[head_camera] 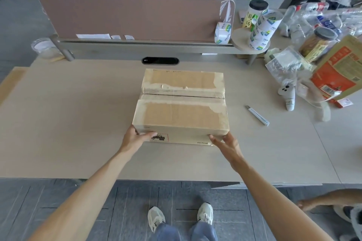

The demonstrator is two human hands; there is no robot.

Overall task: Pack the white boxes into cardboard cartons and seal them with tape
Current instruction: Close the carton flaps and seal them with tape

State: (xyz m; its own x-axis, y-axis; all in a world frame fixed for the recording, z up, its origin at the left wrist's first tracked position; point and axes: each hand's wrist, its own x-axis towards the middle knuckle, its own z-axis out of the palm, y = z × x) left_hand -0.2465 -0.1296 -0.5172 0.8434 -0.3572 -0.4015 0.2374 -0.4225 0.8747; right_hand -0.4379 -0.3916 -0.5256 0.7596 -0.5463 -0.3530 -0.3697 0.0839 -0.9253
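Grey carpet runs under my shoes and up to the near edge of the pale wooden bench (58,123), where I stand with both arms stretched forward. My left hand (137,138) cups the near left corner of the cardboard carton (182,111), fingers spread flat along its front face and thumb lying on the side. My right hand (227,146) rests open at the near right corner, fingertips touching the lower edge, palm turned inward. Neither hand closes around anything; both are wide, pressing the carton between them, which I judge is how I steady or square it on the bench.

The carton sits in the middle of the bench with its top flaps folded shut, meeting along a seam that runs left to right. Old pale tape remnants cross that seam, but a dark gap shows along it, so I judge it not yet sealed. I cannot see any white boxes; if they are inside, the flaps hide them.

To the right, well apart from the carton, a slim white cutter (257,115) lies on the bench, within reach for trimming tape. Farther back, a roll of tape (223,32) stands on edge against the brown divider (127,15), with more rolls stacked (262,31) on a small round shelf beside it. I will probably need one next.
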